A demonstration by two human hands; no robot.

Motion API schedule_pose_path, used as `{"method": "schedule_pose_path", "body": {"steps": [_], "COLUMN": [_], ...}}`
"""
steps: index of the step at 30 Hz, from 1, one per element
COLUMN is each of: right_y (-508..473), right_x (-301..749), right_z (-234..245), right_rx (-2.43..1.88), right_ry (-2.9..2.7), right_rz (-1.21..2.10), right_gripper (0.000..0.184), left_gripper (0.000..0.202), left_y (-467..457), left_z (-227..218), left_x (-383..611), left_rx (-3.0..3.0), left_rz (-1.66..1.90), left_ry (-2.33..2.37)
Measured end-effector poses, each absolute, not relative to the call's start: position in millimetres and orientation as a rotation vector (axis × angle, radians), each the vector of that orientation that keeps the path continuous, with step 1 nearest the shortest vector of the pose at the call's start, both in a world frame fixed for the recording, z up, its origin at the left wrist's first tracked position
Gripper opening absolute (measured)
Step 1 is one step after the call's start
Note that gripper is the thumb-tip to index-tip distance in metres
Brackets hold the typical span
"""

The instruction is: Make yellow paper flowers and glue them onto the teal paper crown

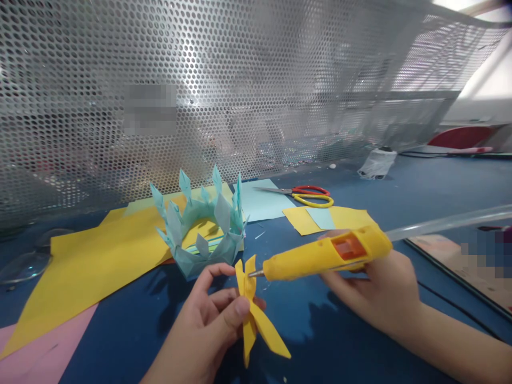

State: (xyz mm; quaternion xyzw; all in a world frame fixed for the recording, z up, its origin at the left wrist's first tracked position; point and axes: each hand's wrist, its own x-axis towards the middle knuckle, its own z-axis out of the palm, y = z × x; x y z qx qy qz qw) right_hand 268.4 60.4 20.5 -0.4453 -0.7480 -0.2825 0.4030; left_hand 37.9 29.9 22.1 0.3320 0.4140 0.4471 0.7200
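My left hand point(208, 325) pinches a folded yellow paper piece point(253, 309) between thumb and fingers, holding it upright over the blue table. My right hand point(376, 290) grips a yellow glue gun point(328, 256) with a clear glue stick point(448, 221) sticking out of its back. The metal nozzle touches the top of the yellow paper piece. Just behind my left hand stands a teal folded paper crown point(202, 226) with pointed tips.
Large yellow sheets point(96, 261) and a pink sheet point(36, 352) lie at the left. Red and yellow scissors point(308, 196), light blue paper point(260, 201) and small yellow pieces point(332, 218) lie behind. A perforated metal screen point(240, 80) walls the back. A cable point(460, 309) runs at right.
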Motion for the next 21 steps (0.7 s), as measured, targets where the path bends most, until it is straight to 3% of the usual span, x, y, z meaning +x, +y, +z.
{"method": "schedule_pose_path", "body": {"steps": [21], "right_y": [52], "right_x": [263], "right_z": [27], "right_rx": [-0.989], "right_ry": [-1.974], "right_rz": [-0.611], "right_gripper": [0.005], "left_gripper": [0.067], "left_y": [33], "left_z": [14], "left_x": [33], "left_rx": [0.736], "left_rz": [0.956], "left_ry": [0.886]}}
